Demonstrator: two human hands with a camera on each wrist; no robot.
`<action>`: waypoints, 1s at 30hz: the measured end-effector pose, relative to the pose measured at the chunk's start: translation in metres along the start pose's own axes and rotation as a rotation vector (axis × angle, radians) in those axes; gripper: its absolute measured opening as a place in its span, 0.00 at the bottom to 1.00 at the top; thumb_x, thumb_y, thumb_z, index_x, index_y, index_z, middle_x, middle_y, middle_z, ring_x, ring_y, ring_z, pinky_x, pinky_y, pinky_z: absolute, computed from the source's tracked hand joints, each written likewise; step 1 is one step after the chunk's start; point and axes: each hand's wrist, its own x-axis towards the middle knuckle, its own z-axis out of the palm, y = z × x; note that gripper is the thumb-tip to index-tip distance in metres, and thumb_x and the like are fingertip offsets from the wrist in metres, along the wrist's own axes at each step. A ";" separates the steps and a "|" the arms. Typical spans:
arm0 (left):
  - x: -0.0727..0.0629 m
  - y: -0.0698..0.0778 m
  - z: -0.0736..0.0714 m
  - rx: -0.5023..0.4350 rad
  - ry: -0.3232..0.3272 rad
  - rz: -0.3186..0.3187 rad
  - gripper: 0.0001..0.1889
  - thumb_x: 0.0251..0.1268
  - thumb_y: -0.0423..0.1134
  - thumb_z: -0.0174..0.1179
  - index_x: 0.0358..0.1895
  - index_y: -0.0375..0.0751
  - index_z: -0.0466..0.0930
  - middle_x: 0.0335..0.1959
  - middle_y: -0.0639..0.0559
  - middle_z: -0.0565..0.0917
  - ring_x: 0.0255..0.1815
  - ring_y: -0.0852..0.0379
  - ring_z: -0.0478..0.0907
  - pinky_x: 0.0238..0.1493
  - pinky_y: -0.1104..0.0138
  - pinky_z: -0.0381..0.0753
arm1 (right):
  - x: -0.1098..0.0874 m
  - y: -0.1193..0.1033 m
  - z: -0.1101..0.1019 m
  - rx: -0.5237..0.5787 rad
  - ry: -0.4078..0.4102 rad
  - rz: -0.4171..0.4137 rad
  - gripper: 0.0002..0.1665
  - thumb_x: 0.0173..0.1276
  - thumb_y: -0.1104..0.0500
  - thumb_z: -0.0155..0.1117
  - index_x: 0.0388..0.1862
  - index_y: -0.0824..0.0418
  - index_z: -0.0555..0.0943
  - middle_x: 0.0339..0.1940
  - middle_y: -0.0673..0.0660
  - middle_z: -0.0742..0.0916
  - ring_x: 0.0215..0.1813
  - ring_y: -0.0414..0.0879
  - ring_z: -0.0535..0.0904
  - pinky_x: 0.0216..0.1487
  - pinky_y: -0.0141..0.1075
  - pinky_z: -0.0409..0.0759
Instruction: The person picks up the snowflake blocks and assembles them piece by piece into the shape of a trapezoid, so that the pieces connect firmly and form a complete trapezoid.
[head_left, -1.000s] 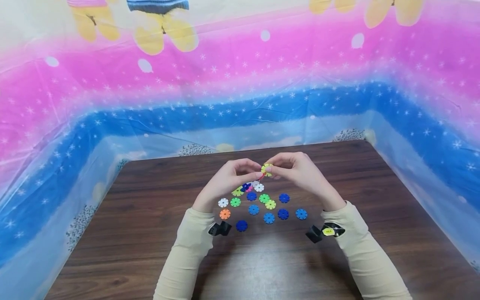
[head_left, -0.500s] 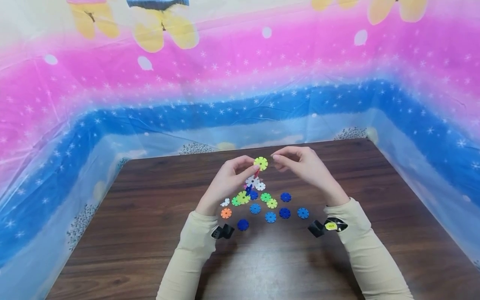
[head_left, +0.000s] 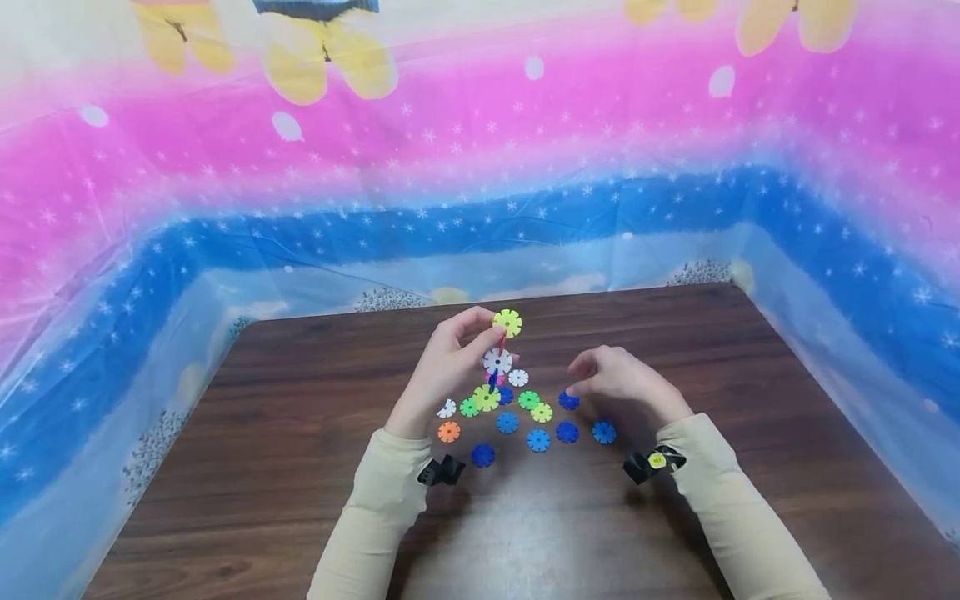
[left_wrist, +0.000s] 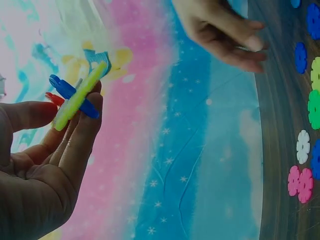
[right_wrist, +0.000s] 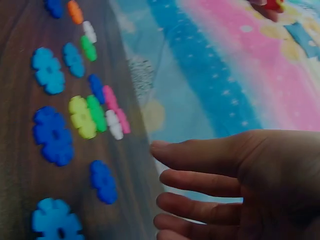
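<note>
My left hand (head_left: 453, 354) pinches a joined chain of notched plastic snowflake discs, raised above the table. A yellow disc (head_left: 507, 323) tops the chain; below it come a red one seen edge-on, a white disc (head_left: 497, 362), a blue one and a yellow-green disc (head_left: 486, 397). In the left wrist view, the thumb and fingers grip beside a yellow disc (left_wrist: 80, 97) crossed by a blue disc (left_wrist: 89, 107). My right hand (head_left: 618, 379) holds nothing; its fingers (right_wrist: 200, 155) reach out, relaxed, near a loose dark blue disc (head_left: 569, 401).
Several loose discs lie on the brown wooden table (head_left: 300, 467), among them an orange disc (head_left: 448, 432), a light blue disc (head_left: 538, 440) and a green disc (head_left: 528, 400). A printed cloth backdrop (head_left: 420, 192) encloses the table's far and side edges.
My right hand has let go of the chain at its yellow disc and moved right and down over the loose discs. The left hand has shifted slightly left, with the chain now upright.
</note>
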 end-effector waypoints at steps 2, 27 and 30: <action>0.000 0.000 -0.001 0.003 0.007 0.002 0.09 0.75 0.40 0.58 0.48 0.38 0.81 0.39 0.45 0.84 0.33 0.52 0.79 0.35 0.64 0.76 | 0.001 0.004 0.006 -0.015 -0.022 0.018 0.23 0.66 0.53 0.73 0.55 0.64 0.82 0.51 0.59 0.86 0.53 0.54 0.81 0.56 0.51 0.79; -0.003 0.000 -0.005 0.034 0.021 0.003 0.09 0.74 0.43 0.59 0.45 0.41 0.83 0.34 0.47 0.84 0.27 0.54 0.72 0.31 0.64 0.71 | 0.003 -0.010 0.002 0.120 0.230 -0.129 0.08 0.65 0.63 0.72 0.39 0.57 0.81 0.33 0.51 0.86 0.36 0.46 0.81 0.39 0.41 0.78; -0.003 0.001 -0.006 0.038 0.017 0.000 0.10 0.74 0.45 0.60 0.45 0.42 0.83 0.33 0.50 0.84 0.25 0.55 0.70 0.30 0.64 0.71 | -0.009 -0.033 -0.012 0.184 0.408 -0.230 0.07 0.65 0.61 0.74 0.39 0.55 0.82 0.34 0.49 0.88 0.38 0.45 0.84 0.40 0.41 0.80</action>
